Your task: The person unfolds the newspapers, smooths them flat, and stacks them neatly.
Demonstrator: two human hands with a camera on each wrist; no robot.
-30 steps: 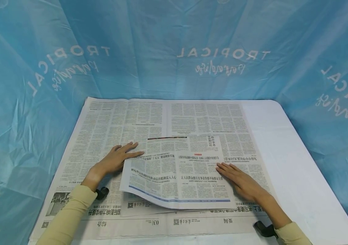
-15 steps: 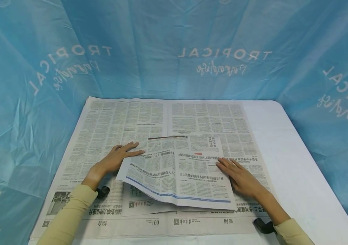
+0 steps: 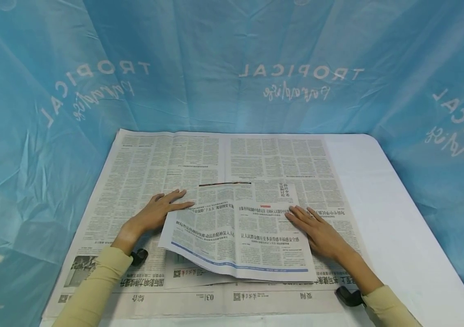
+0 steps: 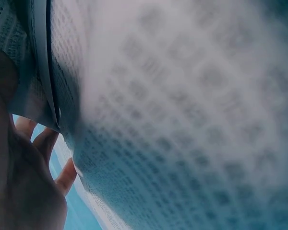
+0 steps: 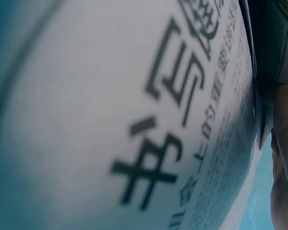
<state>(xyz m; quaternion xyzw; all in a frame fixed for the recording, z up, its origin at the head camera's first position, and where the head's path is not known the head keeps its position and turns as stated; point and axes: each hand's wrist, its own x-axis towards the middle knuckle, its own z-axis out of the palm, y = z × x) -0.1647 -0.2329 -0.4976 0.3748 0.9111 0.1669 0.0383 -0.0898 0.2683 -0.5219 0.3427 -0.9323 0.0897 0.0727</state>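
Note:
A smaller folded newspaper [image 3: 264, 250] lies near the middle, its near left corner curling up off the page beneath. My left hand [image 3: 148, 218] is at its left edge, fingers spread and fairly straight, one fingertip reaching over the margin. In the left wrist view, the thumb [image 4: 2, 76] of that hand lies against the paper layers. My right hand [image 3: 318, 234] rests across the right edge with its fingers extended on the top page; its thumb is mostly hidden in the head view. Upright layers of paper [image 5: 257, 72] stand beside the right hand in the right wrist view.
Large newspaper sheets [image 3: 134, 168] are spread under the folded one, covering most of the white table [image 3: 395, 227]. White tabletop shows along the right side. A blue curtain [image 3: 232, 68] with printed lettering surrounds the back and both sides.
My right hand has slid slightly farther up the paper's right edge. The folded newspaper's near left corner lifted, then dropped a little. My left hand has stayed nearly in place.

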